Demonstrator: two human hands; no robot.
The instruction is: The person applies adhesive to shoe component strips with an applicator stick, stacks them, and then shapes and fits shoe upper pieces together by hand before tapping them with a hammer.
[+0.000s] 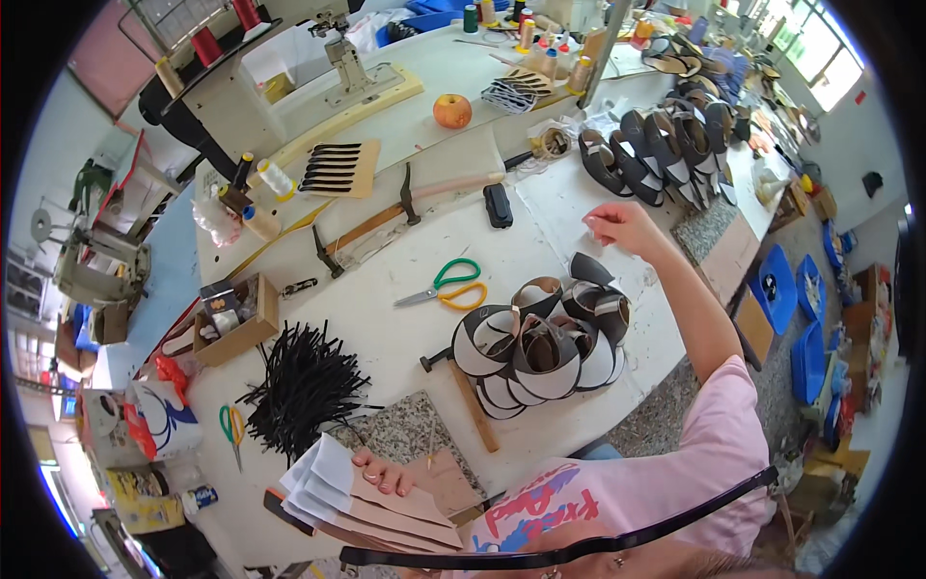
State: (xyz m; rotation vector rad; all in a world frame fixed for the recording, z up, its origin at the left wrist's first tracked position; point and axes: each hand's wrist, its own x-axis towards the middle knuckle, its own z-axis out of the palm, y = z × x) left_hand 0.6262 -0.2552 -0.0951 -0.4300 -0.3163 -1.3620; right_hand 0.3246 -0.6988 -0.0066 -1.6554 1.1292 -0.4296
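Observation:
My left hand [386, 475] grips a fanned stack of flat tan and white cut pieces [367, 504] at the near edge of the white table [386, 338]. My right hand [617, 224] is stretched out over the table's right side with fingers curled together, and I cannot tell if it pinches anything. It hovers between a row of black sandal uppers [666, 145] farther back and a heap of looped black, white and tan uppers [540, 338] nearer me.
Green and yellow scissors [446, 286], two hammers [410, 193], a bundle of black straps [304, 381], an apple [451, 111], a sewing machine [318, 77], thread spools and a small cardboard box [231, 323] lie about. Blue bins [786, 289] stand on the floor at right.

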